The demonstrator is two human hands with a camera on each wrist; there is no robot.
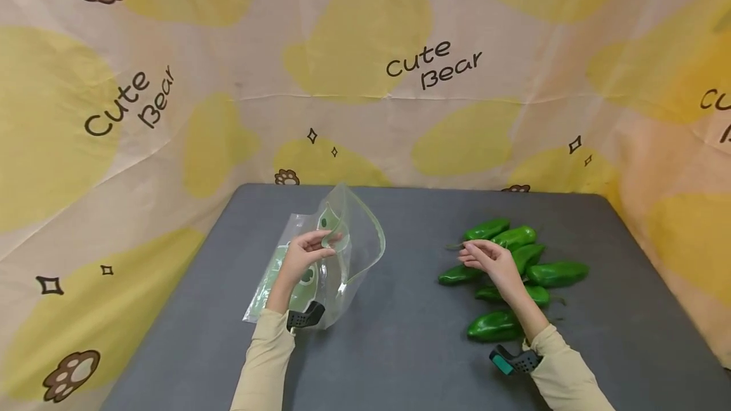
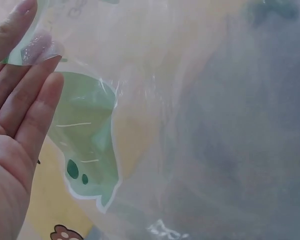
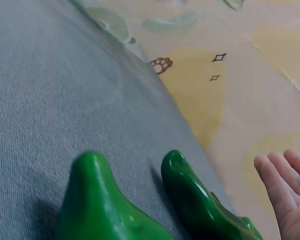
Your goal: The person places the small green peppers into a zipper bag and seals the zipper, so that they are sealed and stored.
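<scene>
A clear plastic bag point(image 1: 356, 252) with green printed patches stands with its wide mouth spread toward the right. My left hand point(image 1: 308, 255) pinches the film at its near side between thumb and fingers. In the left wrist view, the bag's green print point(image 2: 87, 135) fills the space beside the fingers. Several glossy green peppers point(image 1: 557, 274) lie in a loose group on the right side of the table. My right hand point(image 1: 490, 259) is over the left part of this group, fingers loosely bent with nothing visible in them. Two peppers point(image 3: 107, 205) show large in the right wrist view.
The grey table point(image 1: 411, 347) has its far edge against a printed cloth backdrop point(image 1: 354, 49), which also rises on both sides. A black wrist device point(image 1: 305, 316) sits at the left cuff, and another point(image 1: 516, 360) at the right cuff.
</scene>
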